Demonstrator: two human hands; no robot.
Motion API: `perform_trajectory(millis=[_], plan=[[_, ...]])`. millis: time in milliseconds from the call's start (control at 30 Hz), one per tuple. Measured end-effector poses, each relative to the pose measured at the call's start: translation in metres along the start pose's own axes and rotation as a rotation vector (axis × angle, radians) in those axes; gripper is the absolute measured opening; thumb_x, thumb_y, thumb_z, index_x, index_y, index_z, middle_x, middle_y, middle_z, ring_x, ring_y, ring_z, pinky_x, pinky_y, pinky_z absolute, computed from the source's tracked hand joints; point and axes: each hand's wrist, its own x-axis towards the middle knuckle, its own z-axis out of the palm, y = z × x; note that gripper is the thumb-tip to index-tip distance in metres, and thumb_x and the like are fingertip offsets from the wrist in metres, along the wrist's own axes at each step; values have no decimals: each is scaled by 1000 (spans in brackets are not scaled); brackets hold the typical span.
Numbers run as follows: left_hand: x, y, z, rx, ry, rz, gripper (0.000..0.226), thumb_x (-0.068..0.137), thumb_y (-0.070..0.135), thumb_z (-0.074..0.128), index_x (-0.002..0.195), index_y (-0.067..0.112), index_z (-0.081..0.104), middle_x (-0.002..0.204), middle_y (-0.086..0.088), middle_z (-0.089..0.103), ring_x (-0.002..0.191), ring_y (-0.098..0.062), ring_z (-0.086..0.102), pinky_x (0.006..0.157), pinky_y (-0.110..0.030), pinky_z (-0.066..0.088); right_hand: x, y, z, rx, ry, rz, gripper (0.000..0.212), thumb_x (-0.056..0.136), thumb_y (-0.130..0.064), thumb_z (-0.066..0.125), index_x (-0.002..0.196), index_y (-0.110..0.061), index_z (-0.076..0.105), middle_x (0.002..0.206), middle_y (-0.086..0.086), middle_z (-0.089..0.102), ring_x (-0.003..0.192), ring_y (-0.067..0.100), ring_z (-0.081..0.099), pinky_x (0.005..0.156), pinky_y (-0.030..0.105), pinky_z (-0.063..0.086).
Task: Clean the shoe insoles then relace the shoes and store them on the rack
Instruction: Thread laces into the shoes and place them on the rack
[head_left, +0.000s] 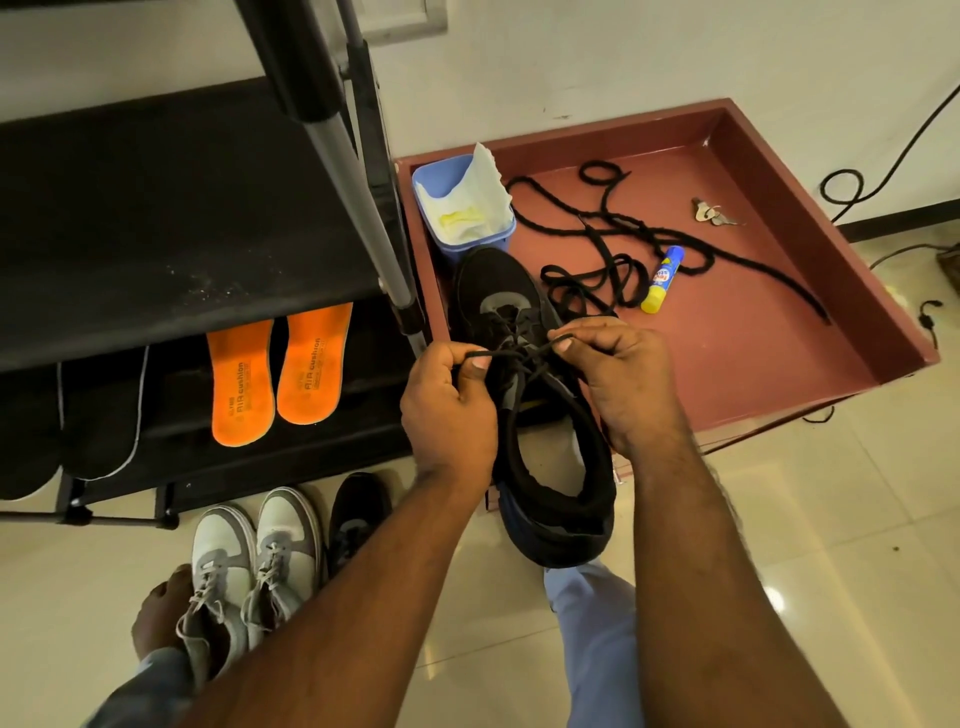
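1. Black shoe (519, 332) sits with its toe inside the maroon tray (779, 364), at the tray's near left corner, and its heel hangs out over the tiled floor (805, 545), toward the person.
2. Both hands are clamped on the shoe's lace (514, 354): the left hand (449, 410) pinches one end between thumb and finger, and the right hand (618, 374) pinches the other, the lace stretched taut between them above the eyelets.
3. Farther in the tray a loose black lace (623, 234) lies in tangled loops, with a blue and yellow glue stick (662, 280) just beside it and a small bunch of keys (711, 212) near the far right.
4. A blue tub (457, 218) holding white tissue (478, 197) stands at the far left corner of the tray, just beyond the shoe's toe.
5. On the left, the black rack (182, 208) carries two orange insoles (275, 374) side by side on a lower shelf, and dark insoles (98, 415) to their left.
6. On the floor near the rack stand a pair of white and grey sneakers (254, 561), with another black shoe (356, 519) just to their right.
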Motion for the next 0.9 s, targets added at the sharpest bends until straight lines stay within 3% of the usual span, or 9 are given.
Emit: perform_trajectory(millis=[100, 200, 300, 367, 467, 667, 767, 867, 900], plan=[[1, 3, -2, -31, -38, -53, 8, 94, 13, 63, 91, 20, 63, 93, 2, 66, 86, -6, 60, 72, -7, 46, -2, -3, -1, 51, 5, 70, 13, 81, 2, 68, 85, -9, 75, 94, 9, 71, 88, 19, 69, 77, 26, 55], [1, 4, -12, -125, -122, -115, 13, 87, 21, 73, 79, 16, 64, 91, -1, 68, 86, -8, 64, 75, -16, 52, -8, -6, -8, 189, -82, 68, 26, 77, 10, 68, 88, -13, 66, 86, 3, 69, 84, 13, 67, 76, 24, 53], [-2, 7, -21, -153, -224, -86, 19, 81, 19, 78, 73, 5, 68, 96, -3, 69, 95, -7, 65, 81, -16, 51, -15, -9, -12, 206, -167, -4, 33, 73, 16, 67, 78, -14, 55, 85, 0, 61, 87, 9, 63, 80, 26, 53], [-1, 13, -24, -192, -302, -69, 3, 84, 10, 74, 83, 13, 73, 107, -3, 66, 104, -5, 62, 86, -11, 48, -15, -9, -13, 159, -238, -31, 26, 74, 13, 69, 75, -13, 62, 90, 1, 62, 89, 11, 63, 82, 28, 51], [3, 16, -26, -182, -346, -32, 16, 88, 3, 69, 96, 16, 73, 114, -3, 62, 107, -2, 58, 89, -4, 42, -14, -8, -16, 105, -310, -25, 25, 77, 7, 69, 84, -17, 75, 108, 6, 64, 104, 17, 63, 95, 31, 49], [12, 14, -26, -101, -407, 47, 20, 84, 1, 72, 88, 21, 69, 113, 3, 56, 107, 3, 52, 88, 0, 37, -12, -9, -17, -4, -335, -24, 15, 80, 3, 68, 83, -11, 73, 111, 3, 63, 104, 10, 62, 89, 22, 49], [17, 14, -22, -30, -458, 96, 17, 87, 2, 69, 87, 18, 66, 115, 5, 49, 108, 2, 49, 93, -3, 37, -10, -6, -15, -33, -359, -23, 16, 86, -4, 65, 80, -19, 70, 116, 6, 60, 106, 12, 60, 91, 26, 49], [19, 11, -17, 89, -499, 174, 19, 92, 2, 61, 87, 20, 59, 120, 4, 44, 116, -11, 47, 100, -17, 37, -9, -1, -13, -59, -392, -13, 11, 91, -17, 60, 84, -22, 67, 122, 8, 57, 111, 20, 57, 97, 35, 48], [18, 12, -18, 97, -513, 170, 19, 94, 2, 58, 87, 20, 56, 122, 4, 42, 116, -10, 45, 100, -14, 36, -8, 0, -13, -41, -380, -3, 12, 93, -17, 57, 86, -20, 65, 124, 8, 57, 111, 19, 57, 97, 36, 47]])
